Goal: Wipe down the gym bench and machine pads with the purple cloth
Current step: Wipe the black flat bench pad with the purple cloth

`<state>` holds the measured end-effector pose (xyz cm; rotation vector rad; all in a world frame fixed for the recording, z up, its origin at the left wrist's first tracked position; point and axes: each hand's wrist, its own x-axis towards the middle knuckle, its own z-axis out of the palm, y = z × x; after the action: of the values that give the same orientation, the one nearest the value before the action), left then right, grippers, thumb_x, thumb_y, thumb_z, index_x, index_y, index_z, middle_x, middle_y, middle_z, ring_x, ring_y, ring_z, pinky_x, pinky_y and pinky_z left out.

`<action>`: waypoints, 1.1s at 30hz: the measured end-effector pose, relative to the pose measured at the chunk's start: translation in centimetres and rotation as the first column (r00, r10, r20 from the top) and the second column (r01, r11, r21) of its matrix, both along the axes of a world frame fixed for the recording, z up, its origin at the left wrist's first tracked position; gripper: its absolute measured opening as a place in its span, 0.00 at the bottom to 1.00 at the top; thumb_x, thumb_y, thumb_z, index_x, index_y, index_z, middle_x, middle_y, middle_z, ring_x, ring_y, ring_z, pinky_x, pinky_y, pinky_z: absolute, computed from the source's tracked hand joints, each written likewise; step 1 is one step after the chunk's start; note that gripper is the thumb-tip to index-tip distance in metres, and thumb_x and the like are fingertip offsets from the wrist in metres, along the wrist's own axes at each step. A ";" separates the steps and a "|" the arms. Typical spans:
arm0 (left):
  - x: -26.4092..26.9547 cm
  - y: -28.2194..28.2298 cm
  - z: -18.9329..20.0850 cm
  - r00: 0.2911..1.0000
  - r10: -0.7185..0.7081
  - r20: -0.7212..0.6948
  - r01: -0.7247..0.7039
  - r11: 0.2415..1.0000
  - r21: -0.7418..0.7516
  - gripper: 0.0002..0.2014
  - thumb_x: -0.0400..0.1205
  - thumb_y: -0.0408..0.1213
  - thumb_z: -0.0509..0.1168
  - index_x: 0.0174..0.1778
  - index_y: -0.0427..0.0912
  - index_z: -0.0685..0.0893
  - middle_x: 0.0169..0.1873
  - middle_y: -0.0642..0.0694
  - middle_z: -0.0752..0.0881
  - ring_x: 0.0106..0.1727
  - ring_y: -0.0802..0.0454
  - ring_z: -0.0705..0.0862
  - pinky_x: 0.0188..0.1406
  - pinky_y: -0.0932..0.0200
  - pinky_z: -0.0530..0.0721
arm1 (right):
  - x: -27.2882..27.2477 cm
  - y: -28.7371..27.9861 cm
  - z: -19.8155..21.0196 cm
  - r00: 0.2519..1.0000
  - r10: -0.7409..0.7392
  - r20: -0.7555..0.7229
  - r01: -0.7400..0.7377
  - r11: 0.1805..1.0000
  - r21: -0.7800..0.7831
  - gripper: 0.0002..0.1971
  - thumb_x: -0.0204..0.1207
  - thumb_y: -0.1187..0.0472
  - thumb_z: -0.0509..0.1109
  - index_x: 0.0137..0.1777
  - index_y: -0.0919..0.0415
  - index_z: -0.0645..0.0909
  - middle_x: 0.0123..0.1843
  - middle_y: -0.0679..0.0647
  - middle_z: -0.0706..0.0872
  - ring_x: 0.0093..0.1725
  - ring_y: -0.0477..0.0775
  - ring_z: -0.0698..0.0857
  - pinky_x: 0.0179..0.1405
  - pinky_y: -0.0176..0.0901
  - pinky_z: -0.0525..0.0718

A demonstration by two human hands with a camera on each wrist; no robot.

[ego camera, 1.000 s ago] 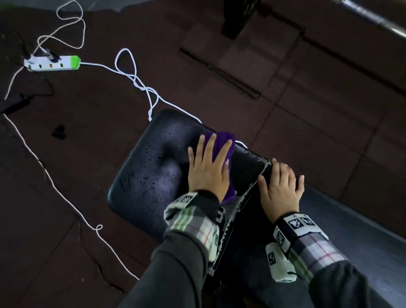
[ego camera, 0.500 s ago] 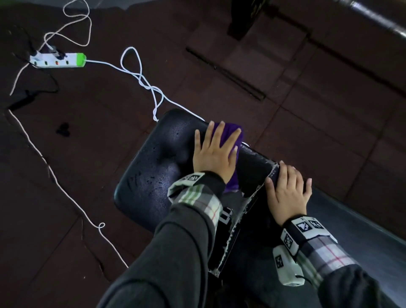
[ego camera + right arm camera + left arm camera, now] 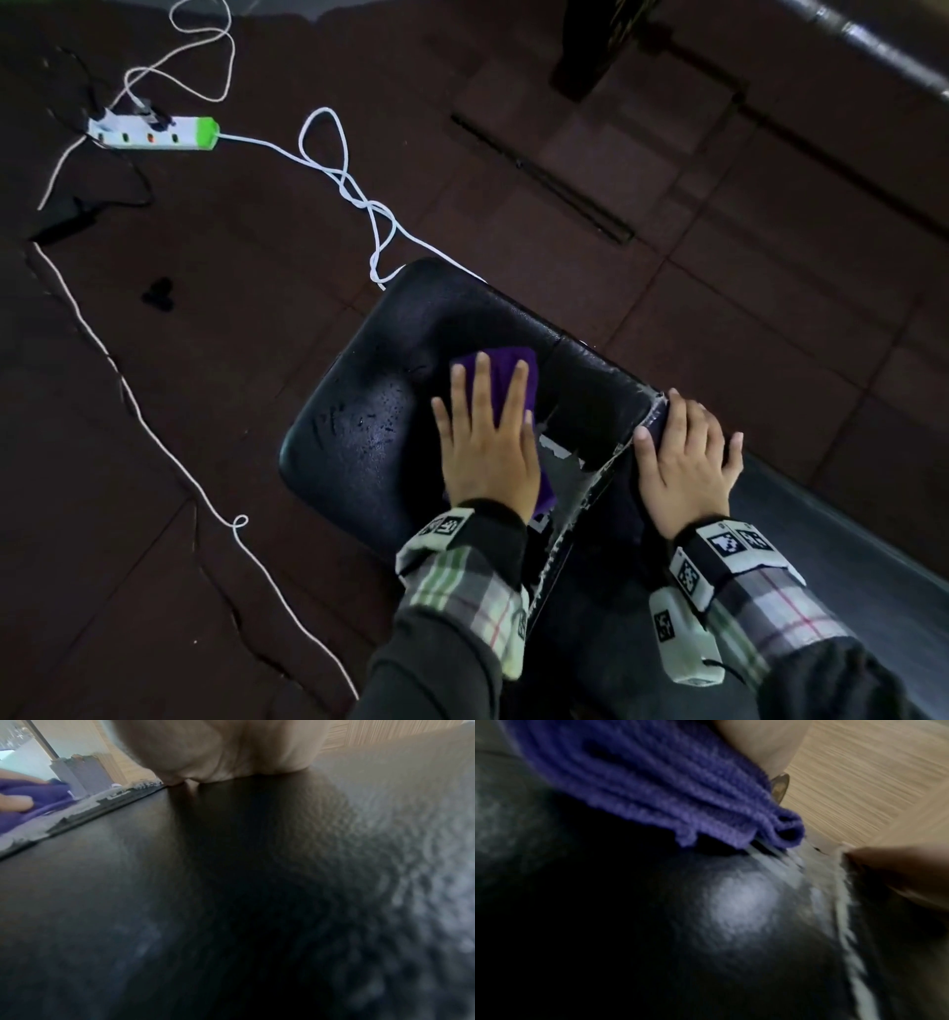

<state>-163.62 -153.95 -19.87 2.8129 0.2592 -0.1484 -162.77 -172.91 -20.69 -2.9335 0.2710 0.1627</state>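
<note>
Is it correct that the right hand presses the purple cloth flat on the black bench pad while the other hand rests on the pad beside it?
No, the left hand presses the purple cloth; the head view shows it.

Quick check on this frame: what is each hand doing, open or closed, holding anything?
Left hand: open, fingers straight, pressing the purple cloth flat on the seat pad.
Right hand: open, resting flat on the bench pad, holding nothing.

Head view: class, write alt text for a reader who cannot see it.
A person's left hand presses a folded purple cloth flat on a black padded gym bench seat, while the right hand rests flat on the adjoining black pad. A white power strip with a green end and white cables lie on the dark floor.
</note>
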 end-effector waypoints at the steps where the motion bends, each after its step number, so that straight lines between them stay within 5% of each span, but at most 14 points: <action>1: 0.3 -0.3 0.0 1.000 -0.030 0.004 0.030 1.000 -0.006 0.26 0.85 0.48 0.50 0.82 0.56 0.62 0.82 0.42 0.65 0.83 0.38 0.59 0.81 0.40 0.45 | 0.0 0.0 0.0 1.000 0.001 0.002 -0.001 1.000 -0.002 0.34 0.78 0.42 0.45 0.78 0.61 0.65 0.72 0.61 0.74 0.73 0.63 0.70 0.75 0.68 0.54; 6: 5.7 0.5 0.1 0.996 -0.084 0.007 0.084 0.996 0.018 0.27 0.83 0.49 0.49 0.80 0.55 0.69 0.79 0.42 0.70 0.81 0.39 0.66 0.80 0.39 0.49 | 0.0 0.0 0.0 1.000 0.002 0.005 -0.002 1.000 -0.011 0.33 0.79 0.42 0.46 0.77 0.61 0.65 0.71 0.62 0.75 0.71 0.64 0.71 0.74 0.69 0.56; 9: 8.1 2.4 0.3 0.999 -0.008 -0.037 0.008 1.000 0.001 0.29 0.82 0.52 0.43 0.82 0.57 0.64 0.81 0.43 0.65 0.83 0.41 0.61 0.80 0.41 0.41 | 0.1 0.1 0.2 1.000 -0.003 -0.021 0.003 1.000 0.011 0.36 0.77 0.40 0.44 0.78 0.62 0.65 0.72 0.61 0.74 0.73 0.64 0.70 0.75 0.68 0.53; 12: 7.4 3.7 0.2 0.997 0.063 -0.049 -0.064 0.998 0.000 0.29 0.84 0.52 0.40 0.83 0.57 0.57 0.84 0.45 0.59 0.84 0.42 0.55 0.79 0.42 0.38 | 0.1 0.1 0.3 1.000 0.000 -0.021 0.000 1.000 0.008 0.36 0.77 0.40 0.44 0.78 0.62 0.65 0.72 0.62 0.74 0.73 0.64 0.70 0.75 0.68 0.53; 16: 2.7 3.8 -0.1 0.993 0.119 0.002 -0.119 0.993 -0.002 0.27 0.85 0.50 0.46 0.83 0.55 0.60 0.83 0.44 0.62 0.83 0.40 0.58 0.80 0.40 0.48 | 0.1 0.1 0.2 1.000 -0.002 -0.030 0.002 1.000 0.010 0.35 0.77 0.40 0.44 0.78 0.62 0.65 0.72 0.61 0.73 0.73 0.63 0.69 0.75 0.68 0.53; 20: -1.2 1.8 -0.1 0.998 0.053 0.029 -0.053 0.998 -0.022 0.26 0.85 0.48 0.50 0.82 0.54 0.63 0.82 0.41 0.64 0.82 0.38 0.59 0.81 0.42 0.48 | 0.1 0.2 0.3 1.000 -0.004 -0.026 0.004 1.000 0.004 0.35 0.77 0.41 0.44 0.78 0.62 0.65 0.71 0.61 0.74 0.72 0.64 0.70 0.75 0.68 0.53; 26: 2.6 0.8 0.1 0.996 -0.084 0.028 0.084 0.996 0.006 0.26 0.84 0.48 0.50 0.80 0.55 0.67 0.80 0.41 0.68 0.81 0.37 0.63 0.80 0.41 0.48 | 0.2 0.1 0.3 0.999 -0.006 -0.044 0.007 1.000 0.017 0.36 0.77 0.39 0.43 0.79 0.60 0.64 0.73 0.60 0.72 0.74 0.62 0.68 0.76 0.66 0.51; 33: 4.7 2.8 -0.1 0.999 0.031 0.013 -0.031 0.999 0.015 0.27 0.83 0.49 0.49 0.81 0.55 0.66 0.80 0.44 0.69 0.81 0.40 0.64 0.79 0.38 0.52 | 0.2 0.0 0.6 0.996 -0.004 -0.092 0.006 1.000 0.020 0.39 0.75 0.37 0.39 0.80 0.59 0.61 0.75 0.59 0.70 0.76 0.60 0.65 0.77 0.65 0.47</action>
<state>-158.93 -151.12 -19.93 2.8219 0.3020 -0.1214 -162.56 -172.92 -20.12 -2.9098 0.2885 0.2980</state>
